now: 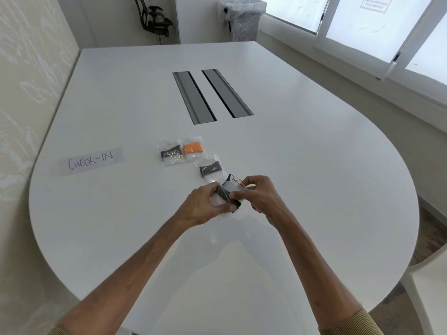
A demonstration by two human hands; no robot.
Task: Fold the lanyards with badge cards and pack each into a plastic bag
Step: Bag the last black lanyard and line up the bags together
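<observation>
Three packed clear plastic bags (170, 153) lie on the white surface (314, 189), two holding black lanyards, one orange, and just nearer the left hand (208, 205) and right hand (257, 197) together pinch a fourth folded black lanyard with badge card (231, 188), seemingly entering its bag.

An office meeting room is indicated by the large white bench (290, 165) with cable troughs (193, 96), an office chair (154, 18) and a "CHECK-IN" label (90, 160).

Both hands (205, 204) (258, 197) around a bagged lanyard (229, 197) above white table (314, 165).
</observation>
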